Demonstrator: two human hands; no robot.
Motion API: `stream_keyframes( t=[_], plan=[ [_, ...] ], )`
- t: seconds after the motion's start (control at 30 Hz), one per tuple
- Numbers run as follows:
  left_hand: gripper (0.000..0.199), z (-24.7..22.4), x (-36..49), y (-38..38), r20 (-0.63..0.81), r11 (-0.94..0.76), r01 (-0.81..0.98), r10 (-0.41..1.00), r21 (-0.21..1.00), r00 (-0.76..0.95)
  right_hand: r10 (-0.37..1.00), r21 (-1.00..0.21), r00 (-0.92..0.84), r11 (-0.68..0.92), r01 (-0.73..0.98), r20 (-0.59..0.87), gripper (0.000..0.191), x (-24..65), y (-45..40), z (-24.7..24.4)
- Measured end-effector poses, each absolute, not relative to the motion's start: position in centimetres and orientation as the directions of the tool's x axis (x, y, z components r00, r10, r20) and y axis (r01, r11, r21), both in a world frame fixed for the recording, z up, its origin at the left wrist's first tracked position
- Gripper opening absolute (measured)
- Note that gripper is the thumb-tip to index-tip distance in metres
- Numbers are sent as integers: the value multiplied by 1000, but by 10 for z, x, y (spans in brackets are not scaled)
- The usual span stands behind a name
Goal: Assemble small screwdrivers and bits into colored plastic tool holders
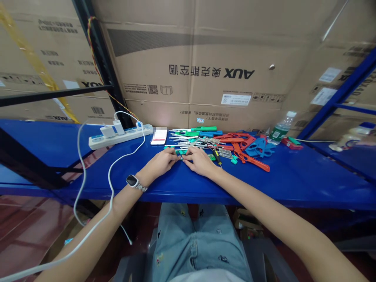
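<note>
My left hand (167, 159) and my right hand (200, 161) meet over the blue tabletop, fingertips close together. Both are closed in a pinch around a small piece between them, mostly hidden by the fingers and too small to name. Small teal plastic parts (234, 159) lie about, some right behind my fingers. Just right of my right hand is a black and yellow screwdriver (217, 155). Beyond the hands is a pile of thin metal rods, a green handle (205, 128), red plastic handles (242, 145) and blue plastic handles (260, 148).
A white power strip (123, 135) with plugs stands at the back left, its white cable (110, 176) looping over my left forearm. A white card-like item (159, 137) lies beside it. A water bottle (281, 128) stands back right. Large cardboard boxes (205, 51) wall the back.
</note>
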State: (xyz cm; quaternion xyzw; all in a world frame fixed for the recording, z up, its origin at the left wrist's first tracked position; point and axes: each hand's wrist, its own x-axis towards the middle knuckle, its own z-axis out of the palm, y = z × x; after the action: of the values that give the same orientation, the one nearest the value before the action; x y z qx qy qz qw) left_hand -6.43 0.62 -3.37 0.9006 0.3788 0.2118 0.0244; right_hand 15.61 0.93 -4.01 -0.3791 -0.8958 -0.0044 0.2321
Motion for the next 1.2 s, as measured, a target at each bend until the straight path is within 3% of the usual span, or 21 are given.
stream_keyframes(
  t=[0.3,0.6,0.73,1.03,1.2],
  plan=[
    [27,-39,-65,7,431,-729,659,663,186,612,682,-302,-486,702,645,546,20,163,17,-29],
    [24,-30,-62,2,446,-732,662,651,159,614,766,-259,-477,611,748,430,18,189,33,2],
    [27,-29,-63,6,465,-734,655,649,178,602,794,-303,-435,578,758,425,19,213,28,3],
    [26,-19,-43,27,360,-768,612,634,190,684,734,-249,-556,665,704,389,12,229,12,-17],
    [20,-8,-24,37,339,-799,566,600,205,725,727,-293,-520,669,683,448,12,233,6,-16]
  ],
)
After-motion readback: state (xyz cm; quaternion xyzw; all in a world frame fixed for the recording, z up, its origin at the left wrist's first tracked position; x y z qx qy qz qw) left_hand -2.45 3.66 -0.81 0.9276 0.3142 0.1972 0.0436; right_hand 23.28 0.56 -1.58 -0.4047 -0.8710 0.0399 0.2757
